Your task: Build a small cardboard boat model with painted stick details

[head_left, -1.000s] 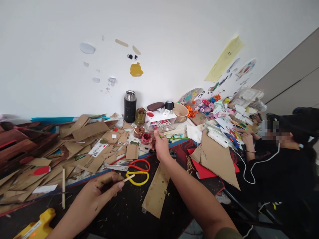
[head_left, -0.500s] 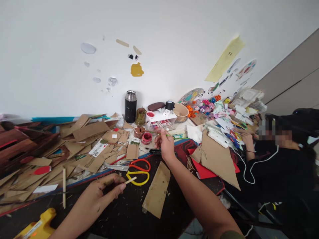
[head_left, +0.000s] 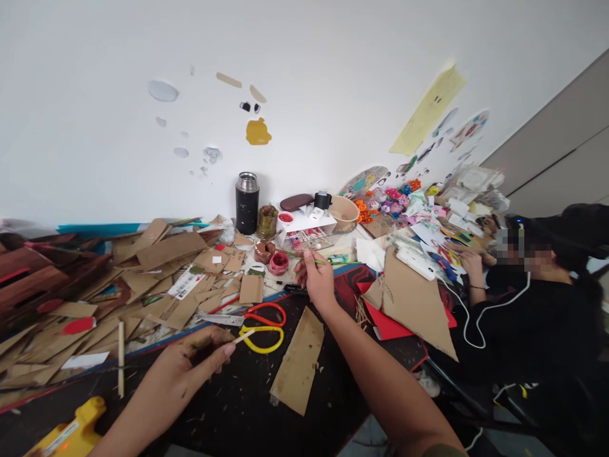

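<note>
My left hand (head_left: 183, 365), its fingers stained, pinches a short pale wooden stick (head_left: 244, 337) above the dark table. Just beyond it lie scissors (head_left: 264, 327) with one red and one yellow handle. My right hand (head_left: 315, 279) reaches forward with closed fingers around a thin green-handled paintbrush (head_left: 349, 262); its tip side points left, toward an open pot of brown paint (head_left: 265, 252). A pot of red paint (head_left: 279, 263) stands beside that one. Below my right wrist lies a cardboard strip (head_left: 298, 365).
Cardboard scraps (head_left: 176, 254) pile up at left. A yellow glue gun (head_left: 71, 431) lies near left, by another wooden stick (head_left: 120, 358). A black flask (head_left: 247, 203) stands by the wall. At right, another person (head_left: 528, 317) sits near a large cardboard piece (head_left: 413, 311).
The view has shifted slightly. My right hand has eased a little upward with the paintbrush, while my left keeps its pinch on the wooden stick.
</note>
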The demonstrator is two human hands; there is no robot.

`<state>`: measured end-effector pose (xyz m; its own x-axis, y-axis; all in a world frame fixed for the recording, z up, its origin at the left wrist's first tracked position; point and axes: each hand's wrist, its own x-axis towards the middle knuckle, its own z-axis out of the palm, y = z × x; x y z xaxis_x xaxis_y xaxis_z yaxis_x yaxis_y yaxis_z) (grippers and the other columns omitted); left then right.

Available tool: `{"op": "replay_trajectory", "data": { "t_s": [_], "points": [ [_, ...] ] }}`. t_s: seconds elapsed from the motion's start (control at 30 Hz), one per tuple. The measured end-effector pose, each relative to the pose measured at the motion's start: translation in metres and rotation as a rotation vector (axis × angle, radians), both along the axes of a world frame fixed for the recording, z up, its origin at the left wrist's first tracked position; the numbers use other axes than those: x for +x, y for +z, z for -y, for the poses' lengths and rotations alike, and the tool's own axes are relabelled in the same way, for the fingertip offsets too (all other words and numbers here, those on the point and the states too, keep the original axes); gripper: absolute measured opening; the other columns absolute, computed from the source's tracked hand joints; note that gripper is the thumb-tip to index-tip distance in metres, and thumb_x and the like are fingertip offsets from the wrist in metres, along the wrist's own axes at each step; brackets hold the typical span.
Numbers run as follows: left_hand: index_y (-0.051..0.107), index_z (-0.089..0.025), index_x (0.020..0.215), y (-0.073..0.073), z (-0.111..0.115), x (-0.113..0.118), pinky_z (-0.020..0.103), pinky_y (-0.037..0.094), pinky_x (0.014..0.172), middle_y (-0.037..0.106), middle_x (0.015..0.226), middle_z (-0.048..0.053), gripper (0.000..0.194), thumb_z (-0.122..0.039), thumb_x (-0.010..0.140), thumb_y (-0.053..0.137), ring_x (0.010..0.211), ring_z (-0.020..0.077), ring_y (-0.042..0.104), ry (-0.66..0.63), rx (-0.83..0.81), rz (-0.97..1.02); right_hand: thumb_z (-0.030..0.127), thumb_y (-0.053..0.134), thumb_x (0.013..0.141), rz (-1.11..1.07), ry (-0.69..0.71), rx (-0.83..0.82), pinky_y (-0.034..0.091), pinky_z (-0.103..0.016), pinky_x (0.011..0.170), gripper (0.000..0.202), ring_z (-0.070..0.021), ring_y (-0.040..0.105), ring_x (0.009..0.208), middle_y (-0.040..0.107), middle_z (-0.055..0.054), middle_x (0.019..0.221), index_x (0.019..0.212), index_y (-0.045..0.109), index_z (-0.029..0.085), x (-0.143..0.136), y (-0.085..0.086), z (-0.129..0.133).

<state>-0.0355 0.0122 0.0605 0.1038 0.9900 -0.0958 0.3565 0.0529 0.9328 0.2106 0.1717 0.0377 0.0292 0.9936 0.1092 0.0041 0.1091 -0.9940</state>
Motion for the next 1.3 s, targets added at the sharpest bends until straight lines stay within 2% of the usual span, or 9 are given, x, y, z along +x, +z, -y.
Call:
{"op": "replay_trajectory", "data": {
  "t_s": [0.3, 0.47, 0.7, 1.3],
  "points": [
    [0.068, -0.023, 0.071, 0.0008, -0.0016, 0.0007, 0.028, 0.049, 0.057, 0.06, 0.062, 0.0, 0.052, -0.073, 0.085, 0.063, 0.059, 0.0194, 0.059, 0.042, -0.03, 0.004, 0.069, 0.062, 0.094, 0.026, 0.064, 0.012, 0.037, -0.025, 0.036, 0.048, -0.0149, 0.061, 0.042, 0.073, -0.001, 0.075, 0.098, 0.069, 0.022, -0.0034, 0.0034, 0.0051],
    [0.067, -0.023, 0.069, -0.0001, -0.0016, 0.0006, 0.028, 0.05, 0.059, 0.061, 0.062, 0.0, 0.053, -0.074, 0.085, 0.063, 0.06, 0.0191, 0.059, 0.039, -0.026, -0.001, 0.07, 0.064, 0.092, 0.032, 0.037, -0.007, 0.037, -0.026, 0.037, 0.049, -0.0166, 0.062, 0.044, 0.074, -0.002, 0.076, 0.1, 0.069, 0.022, -0.0003, -0.0017, 0.0022],
    [0.071, -0.022, 0.078, -0.0052, -0.0008, -0.0027, 0.028, 0.051, 0.059, 0.064, 0.066, 0.001, 0.053, -0.074, 0.088, 0.062, 0.061, 0.0193, 0.061, 0.036, -0.034, -0.004, 0.069, 0.064, 0.093, 0.013, 0.04, 0.018, 0.039, -0.025, 0.037, 0.048, -0.0161, 0.063, 0.046, 0.076, -0.003, 0.079, 0.101, 0.068, 0.022, 0.0, 0.0001, 0.004],
    [0.074, -0.023, 0.08, -0.0043, -0.0051, -0.0071, 0.03, 0.053, 0.064, 0.069, 0.067, 0.002, 0.048, -0.069, 0.085, 0.064, 0.063, 0.0219, 0.065, 0.166, 0.013, -0.075, 0.065, 0.065, 0.095, 0.008, 0.028, 0.033, 0.04, -0.028, 0.038, 0.043, -0.0178, 0.064, 0.046, 0.076, -0.004, 0.079, 0.1, 0.069, 0.022, 0.0006, 0.0014, 0.0095]
  ]
}}
